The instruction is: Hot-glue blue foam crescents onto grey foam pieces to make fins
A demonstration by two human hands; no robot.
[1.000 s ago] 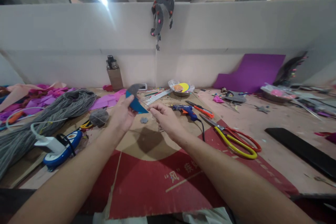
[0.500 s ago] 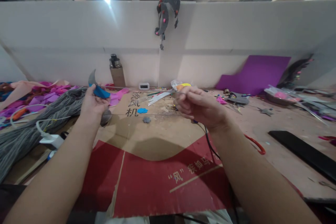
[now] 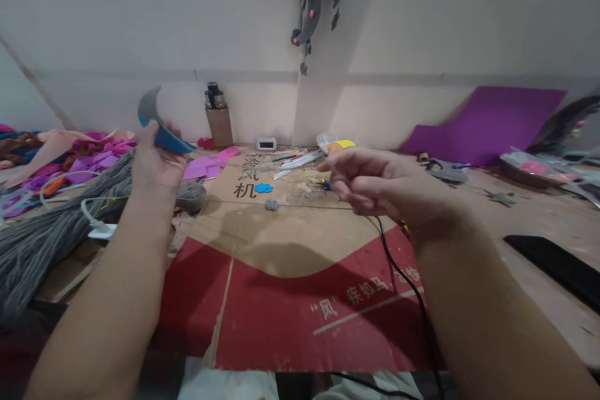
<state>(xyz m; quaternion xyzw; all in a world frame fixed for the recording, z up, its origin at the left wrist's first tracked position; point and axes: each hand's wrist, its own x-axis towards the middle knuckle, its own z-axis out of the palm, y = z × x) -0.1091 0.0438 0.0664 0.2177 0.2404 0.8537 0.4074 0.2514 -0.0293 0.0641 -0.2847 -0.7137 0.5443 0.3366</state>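
A crescent-shaped piece (image 3: 167, 137), blue with grey covering its upper end, is gripped in my left hand (image 3: 157, 159) above the left side of the cardboard. My right hand (image 3: 375, 181) hovers over the right side, its fingers curled and the index finger pointing left. A thin grey yarn strand (image 3: 281, 205) runs from the grey yarn ball (image 3: 191, 197) towards the curled fingers of my right hand; the exact grip is blurred. Between my hands, a blue flower-shaped cutout (image 3: 263, 188) and a small grey piece (image 3: 271, 205) lie on the cardboard (image 3: 262, 237).
A grey yarn bundle (image 3: 89, 200) and colourful scraps (image 3: 84, 162) lie at left. White sticks (image 3: 300, 164) and a small white device (image 3: 266, 144) sit at the back. A black cable (image 3: 398, 269) crosses the cardboard. At right are a purple sheet (image 3: 492, 125) and black slab (image 3: 553, 265).
My right hand has moved right and its index finger has straightened. My left hand has shifted slightly left with the crescent. The strand stretched between my hands no longer shows clearly. The view has tilted down.
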